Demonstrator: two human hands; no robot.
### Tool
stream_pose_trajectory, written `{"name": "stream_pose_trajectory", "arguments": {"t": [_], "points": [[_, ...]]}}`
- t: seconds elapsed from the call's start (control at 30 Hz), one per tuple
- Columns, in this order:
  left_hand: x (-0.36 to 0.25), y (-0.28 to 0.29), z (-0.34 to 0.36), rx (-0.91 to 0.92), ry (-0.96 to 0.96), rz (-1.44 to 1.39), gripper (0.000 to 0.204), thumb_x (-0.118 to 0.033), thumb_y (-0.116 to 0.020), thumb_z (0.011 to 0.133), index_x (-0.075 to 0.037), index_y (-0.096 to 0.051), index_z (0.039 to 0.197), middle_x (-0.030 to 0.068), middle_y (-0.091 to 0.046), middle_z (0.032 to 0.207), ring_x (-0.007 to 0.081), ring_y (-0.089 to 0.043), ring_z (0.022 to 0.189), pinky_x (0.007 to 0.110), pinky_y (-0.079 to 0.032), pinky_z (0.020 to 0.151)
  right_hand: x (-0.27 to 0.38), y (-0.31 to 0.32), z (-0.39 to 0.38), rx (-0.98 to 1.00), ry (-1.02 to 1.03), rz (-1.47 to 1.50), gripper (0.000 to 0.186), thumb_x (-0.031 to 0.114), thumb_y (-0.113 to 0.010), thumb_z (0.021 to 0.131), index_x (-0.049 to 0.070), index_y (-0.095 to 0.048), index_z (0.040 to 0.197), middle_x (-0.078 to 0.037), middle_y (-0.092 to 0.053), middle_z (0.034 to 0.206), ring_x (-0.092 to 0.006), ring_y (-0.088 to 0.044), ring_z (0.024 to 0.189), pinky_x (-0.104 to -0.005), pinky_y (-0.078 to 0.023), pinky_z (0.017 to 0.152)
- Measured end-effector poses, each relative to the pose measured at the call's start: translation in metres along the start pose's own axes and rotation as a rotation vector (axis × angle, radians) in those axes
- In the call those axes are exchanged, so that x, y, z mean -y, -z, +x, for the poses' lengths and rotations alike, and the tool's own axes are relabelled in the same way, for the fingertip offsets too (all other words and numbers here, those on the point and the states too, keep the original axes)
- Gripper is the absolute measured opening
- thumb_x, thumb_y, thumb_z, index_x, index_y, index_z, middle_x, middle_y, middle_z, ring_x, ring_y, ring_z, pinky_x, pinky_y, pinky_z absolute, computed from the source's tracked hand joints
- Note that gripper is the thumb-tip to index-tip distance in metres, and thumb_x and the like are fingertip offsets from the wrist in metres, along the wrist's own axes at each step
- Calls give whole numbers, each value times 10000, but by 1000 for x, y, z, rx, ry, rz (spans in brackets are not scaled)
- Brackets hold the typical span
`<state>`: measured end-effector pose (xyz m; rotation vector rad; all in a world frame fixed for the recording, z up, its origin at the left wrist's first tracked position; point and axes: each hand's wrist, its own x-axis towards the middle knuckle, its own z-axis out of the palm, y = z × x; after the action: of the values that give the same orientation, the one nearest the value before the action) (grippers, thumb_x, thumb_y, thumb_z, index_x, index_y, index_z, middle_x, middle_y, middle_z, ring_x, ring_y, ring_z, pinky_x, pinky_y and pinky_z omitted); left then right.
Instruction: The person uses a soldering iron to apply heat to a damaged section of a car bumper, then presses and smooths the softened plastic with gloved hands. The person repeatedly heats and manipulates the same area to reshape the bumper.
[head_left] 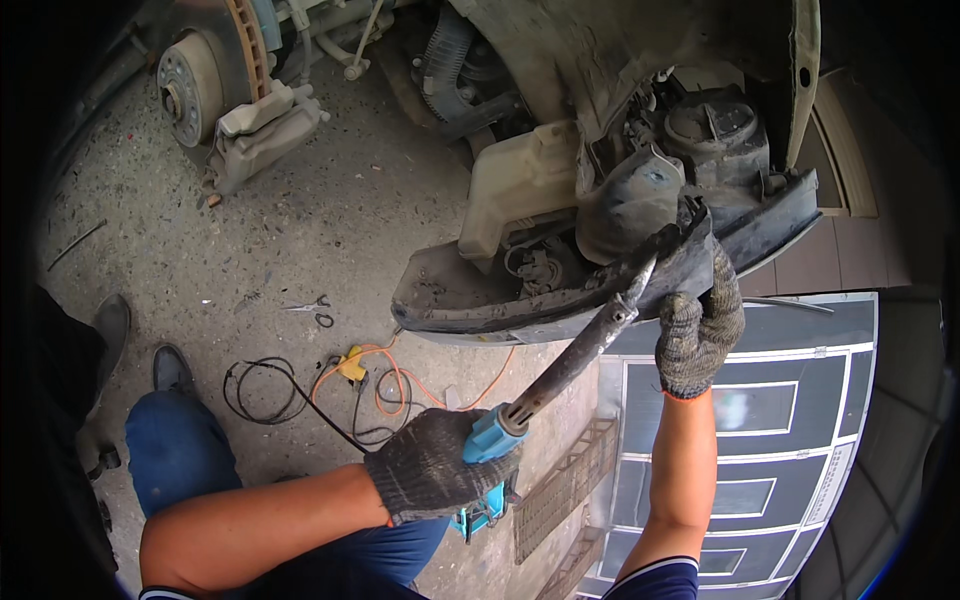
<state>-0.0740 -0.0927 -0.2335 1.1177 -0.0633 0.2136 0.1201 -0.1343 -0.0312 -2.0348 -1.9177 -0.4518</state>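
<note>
My left hand (pixel 425 468), in a dark grey knitted glove, is closed round the blue handle of a corded soldering iron (pixel 572 370). Its long metal barrel slants up to the right, and the pale tip is close to a black plastic car bumper (pixel 690 262); I cannot tell whether they touch. My right hand (pixel 697 335), also gloved, grips the bumper's raised end from the right. Its fingers are bent at the edge, with one stretched up along the outer side. Part of the bumper's end hides behind the iron's tip.
A beige plastic reservoir (pixel 525 180) and a headlight housing (pixel 710 125) sit above the bumper. A brake disc with caliper (pixel 250 135) hangs upper left. Scissors (pixel 318 310), a coiled black cable (pixel 265 392) and an orange cord (pixel 400 375) lie on the floor. Another person's shoe (pixel 113 325) shows at left.
</note>
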Motion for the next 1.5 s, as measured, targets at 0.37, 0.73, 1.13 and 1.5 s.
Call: {"name": "stream_pose_trajectory", "arguments": {"t": [0.37,0.73,1.13,1.5], "points": [[-7,9,0,101,66,-8,349,-333,-653,885,-77,-645,1123,132,-706,915,252,-698,865,338,-535,771,0,2,1,8,24,-31,492,238,-740,788,-22,-609,1184,-162,-660,1167,-289,-630,1070,-376,-440,970],[0,6,-1,40,-29,130,379,-329,-657,879,-102,-620,1179,135,-704,926,292,-695,873,355,-551,753,1,1,2,-3,61,-34,501,282,-728,801,-22,-611,1182,-169,-658,1167,-298,-636,1053,-377,-456,948],[6,1,-1,-66,-155,177,313,-300,-648,889,-93,-647,1122,133,-699,874,284,-695,825,361,-540,715,2,0,4,-1,50,-29,503,273,-755,781,-26,-627,1164,-166,-662,1160,-297,-639,1046,-377,-456,947],[19,-22,-4,-78,-230,125,358,-382,-622,888,-66,-613,1057,83,-657,684,244,-661,643,360,-505,614,0,-2,9,19,98,-103,493,217,-728,794,-24,-598,1204,-171,-657,1172,-302,-633,1071,-384,-439,972]]}}
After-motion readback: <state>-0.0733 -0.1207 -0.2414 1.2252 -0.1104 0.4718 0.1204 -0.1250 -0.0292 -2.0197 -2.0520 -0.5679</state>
